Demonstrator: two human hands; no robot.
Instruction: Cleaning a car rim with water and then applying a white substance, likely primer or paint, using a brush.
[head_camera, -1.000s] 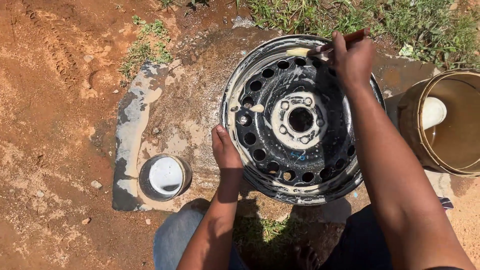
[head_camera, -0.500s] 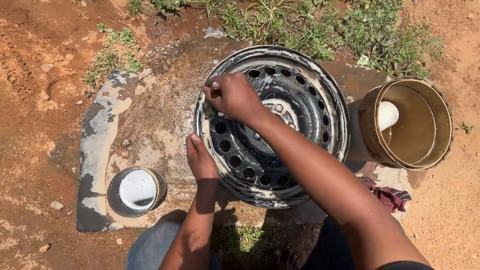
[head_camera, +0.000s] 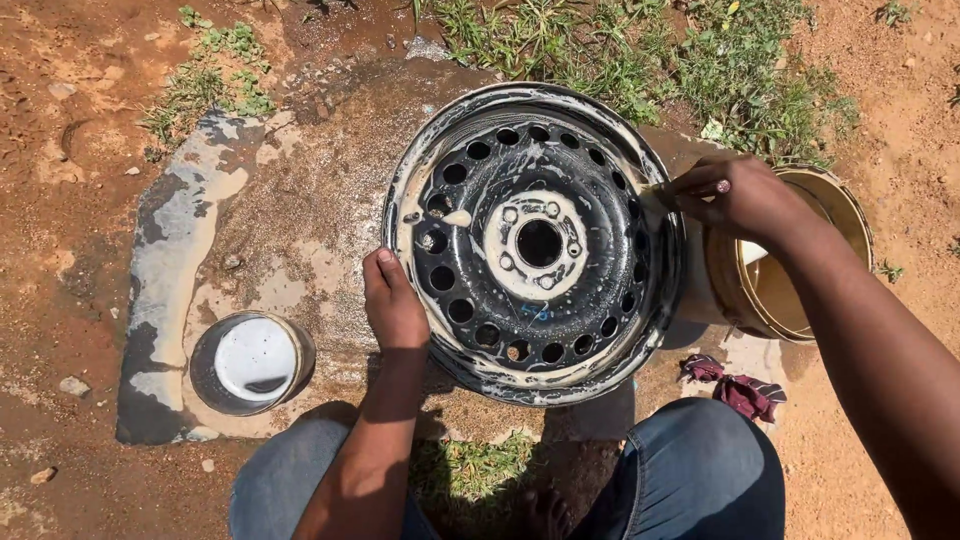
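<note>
Steel wheel rim (head_camera: 535, 245) lies flat on wet ground; left hand (head_camera: 392, 305) presses open on its edge, right hand (head_camera: 735, 195) pinches a brush handle. Soapy rim may slip, or the bucket (head_camera: 790, 260) may tip

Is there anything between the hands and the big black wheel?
Nothing visible. The left hand rests right on the steel wheel rim's left edge, and the right hand holds a small tool, mostly hidden, against its right edge.
</note>
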